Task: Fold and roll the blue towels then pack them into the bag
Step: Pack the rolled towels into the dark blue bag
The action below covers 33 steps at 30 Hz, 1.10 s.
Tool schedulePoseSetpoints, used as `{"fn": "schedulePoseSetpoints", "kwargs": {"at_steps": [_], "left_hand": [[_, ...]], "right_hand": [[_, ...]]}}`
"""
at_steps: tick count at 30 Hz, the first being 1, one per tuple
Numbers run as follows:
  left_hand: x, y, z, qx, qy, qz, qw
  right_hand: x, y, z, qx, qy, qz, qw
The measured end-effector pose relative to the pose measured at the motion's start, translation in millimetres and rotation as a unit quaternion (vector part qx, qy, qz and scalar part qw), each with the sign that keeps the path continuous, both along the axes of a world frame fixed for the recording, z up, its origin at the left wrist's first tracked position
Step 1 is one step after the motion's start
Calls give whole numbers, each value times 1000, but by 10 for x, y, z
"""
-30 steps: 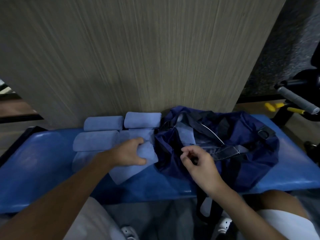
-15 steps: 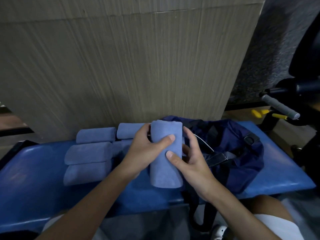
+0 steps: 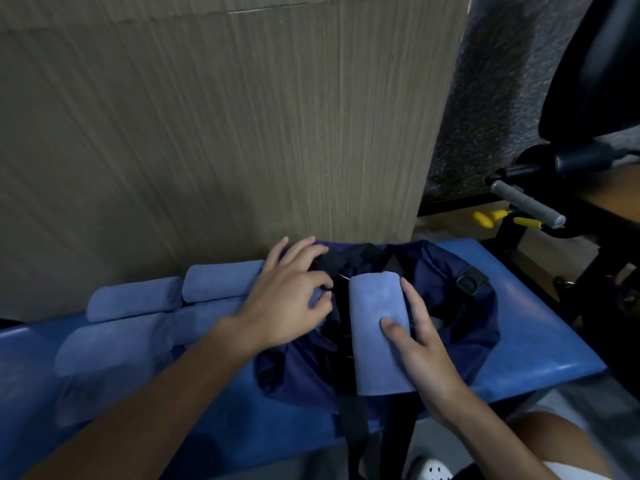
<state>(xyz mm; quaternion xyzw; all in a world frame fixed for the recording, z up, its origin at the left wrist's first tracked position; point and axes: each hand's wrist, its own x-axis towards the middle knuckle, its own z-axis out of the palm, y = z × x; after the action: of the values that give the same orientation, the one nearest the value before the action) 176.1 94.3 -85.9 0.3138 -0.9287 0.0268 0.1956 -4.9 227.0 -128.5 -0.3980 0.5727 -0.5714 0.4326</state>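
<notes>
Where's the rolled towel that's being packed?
Head view, just right of centre: the right hand grips the rolled towel over the open navy bag, with the left hand to its left.

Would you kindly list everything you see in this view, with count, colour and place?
held towel: one, light blue, rolled, over the bag's opening
rolled towels: at least four, light blue, on the bench left of the bag
bag: one, navy, open, mid-bench
bench: one, blue, padded
panel: one, beige wood-grain, behind the bench
grey grip: one, on a black frame, far right
yellow pieces: two, beside the grip
left hand: pinches the bag's left rim
right hand: holds the held towel
</notes>
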Motion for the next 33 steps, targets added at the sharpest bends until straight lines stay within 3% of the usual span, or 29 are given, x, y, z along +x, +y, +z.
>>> {"fn": "schedulePoseSetpoints", "kwargs": {"at_steps": [4, 7, 10, 14, 21, 26, 33], "left_hand": [[-224, -212, -79, -34, -159, 0, 987], [-334, -314, -121, -39, -195, -5, 980], [-348, -348, -133, 6, -156, -6, 988], [-300, -346, -45, 135, -89, 20, 987], [-223, -426, 94, 198, 80, -12, 977], [-215, -452, 168, 205, 90, -24, 974], [-172, -451, 192, 205, 80, -36, 975]], "right_hand": [[-132, 13, -50, 14, 25, 11, 1000], [-182, 19, -95, 32, 20, 27, 999], [-214, 16, -154, 44, 9, 34, 998], [-238, -31, -194, 67, -16, 54, 996], [-272, -445, 40, 143, -63, 129, 979], [-265, -1000, -88, 153, -91, -10, 984], [-336, -1226, -301, 125, -53, 15, 991]]}}
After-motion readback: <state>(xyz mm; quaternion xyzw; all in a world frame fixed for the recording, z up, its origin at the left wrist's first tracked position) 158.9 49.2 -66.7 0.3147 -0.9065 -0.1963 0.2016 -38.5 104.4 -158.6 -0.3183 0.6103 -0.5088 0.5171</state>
